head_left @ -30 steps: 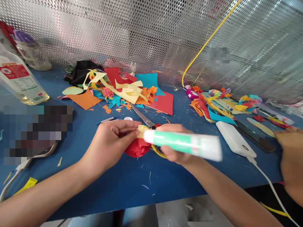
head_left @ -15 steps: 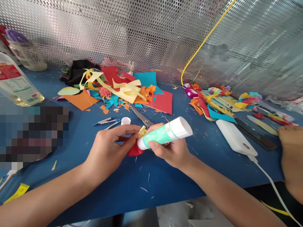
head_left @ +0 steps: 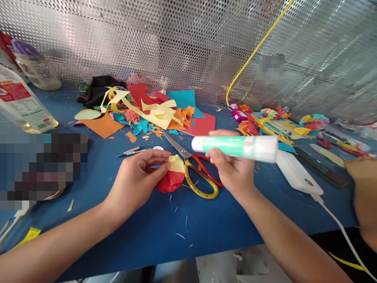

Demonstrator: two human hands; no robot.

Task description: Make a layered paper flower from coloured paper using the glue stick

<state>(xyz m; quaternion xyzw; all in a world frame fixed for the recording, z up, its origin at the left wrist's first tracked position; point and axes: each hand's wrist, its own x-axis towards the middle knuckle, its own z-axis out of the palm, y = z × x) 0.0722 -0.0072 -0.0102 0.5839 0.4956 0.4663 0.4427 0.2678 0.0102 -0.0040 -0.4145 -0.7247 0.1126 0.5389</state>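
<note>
My left hand (head_left: 141, 173) pinches a small red and pale yellow paper flower (head_left: 170, 181) between thumb and fingers, just above the blue table. The yellow part faces up and the red part hangs below. My right hand (head_left: 237, 169) grips a white and green glue stick (head_left: 235, 147), held nearly level to the right of the flower and apart from it. Between the hands lie scissors (head_left: 203, 192) with one yellow and one red handle, blades pointing to the back left. A white cap (head_left: 158, 148) shows partly behind my left fingers, next to blue pens (head_left: 131, 151).
Coloured paper scraps (head_left: 159, 114) are heaped at the back. More paper flowers (head_left: 310, 124) lie at the right, near a white power bank (head_left: 299, 173) with a cable. An oil bottle (head_left: 32, 106) stands at left. Another person's arm (head_left: 365, 192) shows at the right edge.
My right hand has drawn the glue stick away from the flower to the right and levelled it, baring the scissors' handles. My left hand still holds the flower in nearly the same spot.
</note>
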